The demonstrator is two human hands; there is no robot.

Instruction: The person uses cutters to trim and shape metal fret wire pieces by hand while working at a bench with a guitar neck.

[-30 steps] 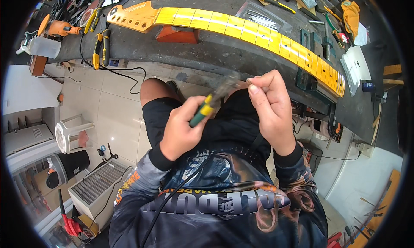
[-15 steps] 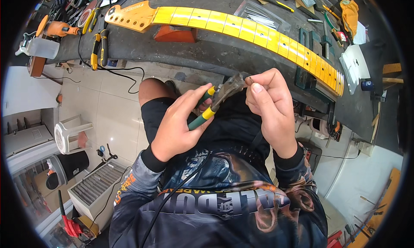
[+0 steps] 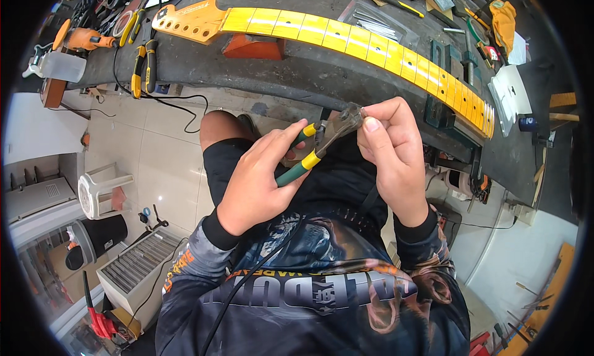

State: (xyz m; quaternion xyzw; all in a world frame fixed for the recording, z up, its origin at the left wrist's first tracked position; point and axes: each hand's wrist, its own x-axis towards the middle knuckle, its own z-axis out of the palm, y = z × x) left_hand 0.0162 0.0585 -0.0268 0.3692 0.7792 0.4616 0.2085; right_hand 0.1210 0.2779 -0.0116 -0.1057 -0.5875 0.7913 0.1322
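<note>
My left hand (image 3: 263, 176) is wrapped round the green and yellow handles of a pair of pliers (image 3: 337, 128), whose metal jaws point up and to the right. Thumb and forefinger of my right hand (image 3: 393, 152) pinch a small thin piece of metal right at the jaw tips; the fingers hide most of it. Jaws and fingertips meet or nearly meet over my lap, in front of the bench edge. Beyond my hands a yellow guitar neck (image 3: 337, 37) lies along the bench, headstock to the left, with silver frets showing at its right end.
A red-brown support block (image 3: 253, 47) sits under the neck near the headstock. A clear tray (image 3: 378, 25) of thin metal strips lies behind it. Yellow-black pliers (image 3: 143, 68) overhang the bench edge at left, near an orange power tool (image 3: 86, 42). A white stool (image 3: 102, 190) stands on the floor.
The pliers have shifted slightly right and up, bringing their jaws up to my right fingertips. Their handles look closer together. My right hand has barely moved.
</note>
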